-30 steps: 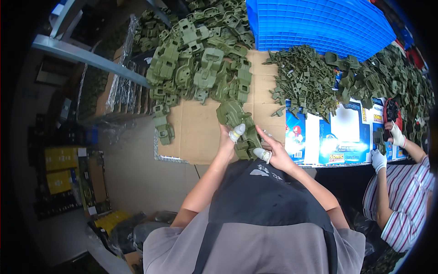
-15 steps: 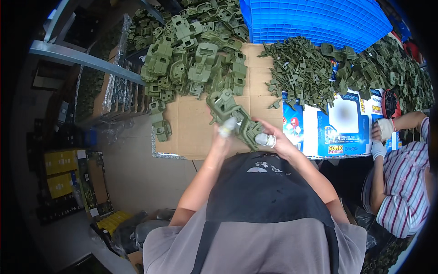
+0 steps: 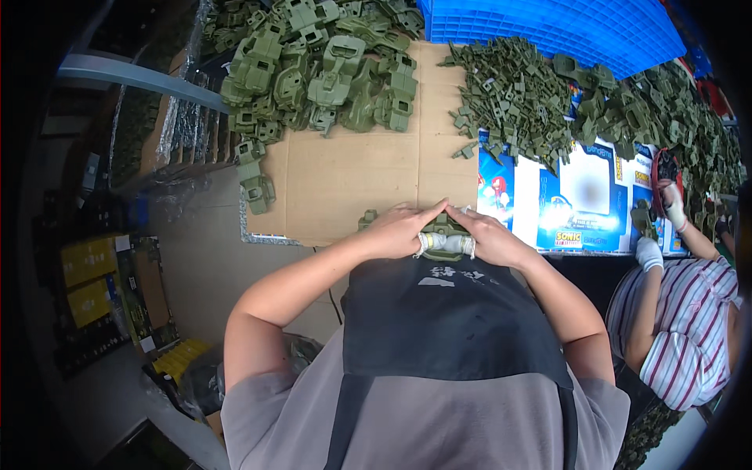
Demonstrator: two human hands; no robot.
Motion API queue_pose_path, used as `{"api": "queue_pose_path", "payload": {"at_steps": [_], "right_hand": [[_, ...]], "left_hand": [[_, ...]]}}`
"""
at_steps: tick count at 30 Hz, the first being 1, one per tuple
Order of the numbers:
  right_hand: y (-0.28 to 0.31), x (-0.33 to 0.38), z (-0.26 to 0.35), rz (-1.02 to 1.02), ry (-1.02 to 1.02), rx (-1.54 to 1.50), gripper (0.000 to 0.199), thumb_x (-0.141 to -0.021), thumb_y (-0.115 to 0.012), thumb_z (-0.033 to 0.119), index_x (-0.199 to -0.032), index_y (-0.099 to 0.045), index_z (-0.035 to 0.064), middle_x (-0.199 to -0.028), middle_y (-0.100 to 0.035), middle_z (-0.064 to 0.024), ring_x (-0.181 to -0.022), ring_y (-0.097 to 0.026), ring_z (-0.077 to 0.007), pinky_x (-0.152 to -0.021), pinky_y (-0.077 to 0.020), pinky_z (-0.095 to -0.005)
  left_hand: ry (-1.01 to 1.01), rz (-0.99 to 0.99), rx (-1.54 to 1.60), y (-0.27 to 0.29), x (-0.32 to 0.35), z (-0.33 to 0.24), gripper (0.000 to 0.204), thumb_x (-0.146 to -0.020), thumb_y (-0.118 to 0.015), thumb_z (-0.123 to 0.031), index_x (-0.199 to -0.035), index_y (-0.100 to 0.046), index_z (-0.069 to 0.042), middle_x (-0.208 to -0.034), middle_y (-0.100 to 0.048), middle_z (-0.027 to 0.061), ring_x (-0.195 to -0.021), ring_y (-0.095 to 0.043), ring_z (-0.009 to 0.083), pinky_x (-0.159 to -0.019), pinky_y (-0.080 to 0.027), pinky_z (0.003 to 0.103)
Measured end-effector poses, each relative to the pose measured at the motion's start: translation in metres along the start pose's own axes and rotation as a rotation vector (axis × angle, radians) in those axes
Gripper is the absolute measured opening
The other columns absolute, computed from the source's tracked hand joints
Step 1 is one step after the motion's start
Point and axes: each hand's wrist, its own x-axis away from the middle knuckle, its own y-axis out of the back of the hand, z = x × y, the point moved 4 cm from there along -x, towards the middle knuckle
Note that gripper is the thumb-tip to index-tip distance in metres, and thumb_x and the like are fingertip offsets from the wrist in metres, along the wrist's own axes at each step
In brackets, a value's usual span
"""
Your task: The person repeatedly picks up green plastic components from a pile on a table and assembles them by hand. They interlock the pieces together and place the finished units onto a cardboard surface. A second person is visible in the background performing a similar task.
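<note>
- Near the cardboard sheet's (image 3: 352, 180) six o'clock edge, both hands press together over a green plastic part (image 3: 445, 227), probably to snap it shut.
- Left hand (image 3: 399, 229) curls closed on the part's left side; right hand (image 3: 493, 239) clamps its right, taped fingers (image 3: 446, 244) underneath.
- Toward twelve o'clock, a pile of green shells (image 3: 321, 66) lies within reach.
- At three o'clock, a co-worker's gloved hand (image 3: 648, 252) works apart.

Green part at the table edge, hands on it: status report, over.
Left hand and right hand both pressed on the green part, fingertips meeting. Part at cardboard sheet near edge. Nothing blocking; green parts pile farther back.
</note>
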Motion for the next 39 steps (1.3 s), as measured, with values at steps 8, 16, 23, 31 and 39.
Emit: {"api": "queue_pose_path", "payload": {"at_steps": [8,16,23,31,39], "right_hand": [[-0.002,0.002,-0.003,-0.041,-0.054,-0.193,0.050,-0.073,-0.055,0.001,-0.122,-0.049,-0.0015,-0.111,-0.057,-0.0236,-0.106,-0.053,-0.0352,-0.092,-0.0416,-0.0377],[-0.024,-0.008,-0.039,-0.014,-0.207,-0.571,0.037,-0.068,-0.061,-0.003,-0.105,-0.062,0.0010,-0.098,-0.065,-0.0137,-0.092,-0.062,-0.0237,-0.081,-0.0456,-0.0299],[0.001,0.001,-0.001,-0.119,0.053,-0.179,0.040,-0.071,-0.066,0.008,-0.108,-0.053,0.0026,-0.100,-0.060,-0.0188,-0.092,-0.060,-0.0322,-0.082,-0.0449,-0.0375],[0.005,-0.002,-0.005,-0.004,-0.043,-0.325,0.043,-0.075,-0.064,0.011,-0.115,-0.052,0.0012,-0.104,-0.058,-0.0206,-0.099,-0.056,-0.0347,-0.087,-0.0442,-0.0374],[-0.004,0.004,-0.012,-0.077,0.008,-0.227,0.046,-0.075,-0.063,0.006,-0.118,-0.052,-0.0016,-0.109,-0.058,-0.0191,-0.103,-0.057,-0.0293,-0.090,-0.0426,-0.0341]], "left_hand": [[-0.144,-0.190,-0.013,-0.010,0.002,0.000,0.065,-0.069,-0.054,-0.001,-0.132,-0.039,-0.008,-0.092,-0.061,0.0191,-0.092,-0.057,0.0306,-0.088,-0.032,0.038],[-0.087,-0.207,-0.031,-0.010,0.001,-0.003,0.062,-0.068,-0.057,-0.004,-0.128,-0.044,-0.012,-0.093,-0.062,0.0165,-0.090,-0.057,0.0276,-0.087,-0.029,0.036],[-0.101,-0.150,0.038,0.001,0.005,0.002,0.072,-0.068,-0.060,-0.009,-0.135,-0.033,-0.013,-0.114,-0.055,0.0206,-0.107,-0.054,0.0296,-0.099,-0.027,0.047],[-0.072,-0.011,0.000,-0.006,-0.006,0.009,0.075,-0.067,-0.058,-0.012,-0.137,-0.031,-0.010,-0.118,-0.052,0.0211,-0.113,-0.047,0.0365,-0.095,-0.038,0.042],[-0.007,-0.060,0.045,-0.006,-0.007,0.006,0.066,-0.075,-0.055,-0.013,-0.136,-0.031,-0.010,-0.115,-0.053,0.0219,-0.108,-0.050,0.0369,-0.091,-0.040,0.042]]}}
